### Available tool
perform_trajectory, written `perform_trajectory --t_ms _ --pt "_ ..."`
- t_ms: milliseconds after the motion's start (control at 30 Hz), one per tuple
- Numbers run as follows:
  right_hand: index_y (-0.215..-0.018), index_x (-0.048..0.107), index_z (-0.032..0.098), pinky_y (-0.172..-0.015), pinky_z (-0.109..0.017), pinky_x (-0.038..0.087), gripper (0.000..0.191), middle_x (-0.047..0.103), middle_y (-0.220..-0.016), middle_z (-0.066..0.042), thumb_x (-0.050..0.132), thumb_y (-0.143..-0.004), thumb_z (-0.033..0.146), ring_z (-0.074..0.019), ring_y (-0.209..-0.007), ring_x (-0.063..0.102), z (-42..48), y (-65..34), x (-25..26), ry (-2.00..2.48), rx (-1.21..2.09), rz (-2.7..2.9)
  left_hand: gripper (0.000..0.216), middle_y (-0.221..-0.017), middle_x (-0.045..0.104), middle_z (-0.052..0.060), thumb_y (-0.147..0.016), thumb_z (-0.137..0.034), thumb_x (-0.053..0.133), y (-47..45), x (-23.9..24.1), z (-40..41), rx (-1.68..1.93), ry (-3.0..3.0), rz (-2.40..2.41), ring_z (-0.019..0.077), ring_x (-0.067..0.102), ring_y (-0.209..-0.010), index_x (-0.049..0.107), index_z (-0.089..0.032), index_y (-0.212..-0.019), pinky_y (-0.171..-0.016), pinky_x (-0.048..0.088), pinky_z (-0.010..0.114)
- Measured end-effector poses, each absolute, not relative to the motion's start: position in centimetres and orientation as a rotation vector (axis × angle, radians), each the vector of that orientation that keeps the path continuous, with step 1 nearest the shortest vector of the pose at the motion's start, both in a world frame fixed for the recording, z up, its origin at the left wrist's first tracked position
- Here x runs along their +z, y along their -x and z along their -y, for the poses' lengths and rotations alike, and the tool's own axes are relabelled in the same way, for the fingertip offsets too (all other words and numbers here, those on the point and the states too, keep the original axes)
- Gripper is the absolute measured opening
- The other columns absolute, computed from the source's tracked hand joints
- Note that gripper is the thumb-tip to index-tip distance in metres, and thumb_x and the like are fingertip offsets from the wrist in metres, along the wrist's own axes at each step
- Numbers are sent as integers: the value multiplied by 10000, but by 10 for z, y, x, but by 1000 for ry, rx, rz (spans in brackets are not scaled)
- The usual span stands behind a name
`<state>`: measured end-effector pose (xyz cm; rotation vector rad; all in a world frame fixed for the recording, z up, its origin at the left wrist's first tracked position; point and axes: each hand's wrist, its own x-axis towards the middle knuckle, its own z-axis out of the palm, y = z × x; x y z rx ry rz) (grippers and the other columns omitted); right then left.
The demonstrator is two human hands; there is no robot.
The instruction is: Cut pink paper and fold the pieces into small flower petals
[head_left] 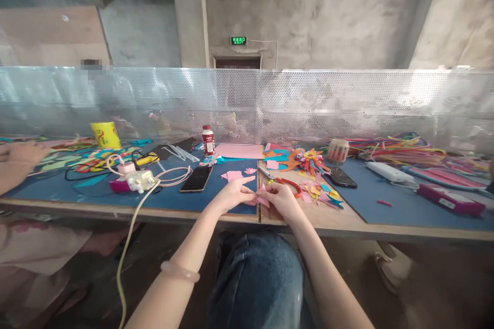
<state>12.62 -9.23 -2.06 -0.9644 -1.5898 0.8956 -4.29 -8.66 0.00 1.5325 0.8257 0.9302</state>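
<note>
Across the whole width before us runs a perforated metal screen [173, 97], and below it the long tabletop [38, 187], blue over most of its surface with a tan section right of centre. Toward its far right lies a loose heap of coloured strips [401, 149]. A large pink sheet [241, 151] rests near the screen, beyond our hands.

Our left hand [231, 194] comes in with the index finger stretched out apart from the fingers below it; those reach the left side of our work, though we cannot tell whether they grip it. Our right hand [283, 198] has its fingers drawn narrow, pinching.

Scissors [290, 181] with orange handles lie just behind the right hand. A dark phone [196, 179] sits left of the left hand, and a red bottle [208, 141] stands upright behind that phone. Pink squares [232, 176] lie just beyond the left hand.

Smallest is the pink paper piece [263, 195], held between our hands near the tabletop's front edge.
</note>
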Motion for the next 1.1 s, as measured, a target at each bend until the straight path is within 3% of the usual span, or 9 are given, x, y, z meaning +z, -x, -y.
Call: perform_trajectory --t_ms 600,1100 --pt "-603 643 127 -551 -247 401 282 624 -579 -15 745 -505 371 -130 -542 552 94 -125 -14 921 1171 1325 788 -750 698 70 -633 -161 699 43 -1 86 890 -1599 -828 155 638 -659 327 -118 -1326 -703 503 324" --pt "-687 659 124 -590 -266 424 327 642 -637 -35 731 -543 408 -150 -592 581 93 -130 -17 825 1286 1335 784 -715 677 49 -637 -217 695 45 -3 82 833 -1664 -803 138 603 -624 332 -109 -1323 -693 473 306"
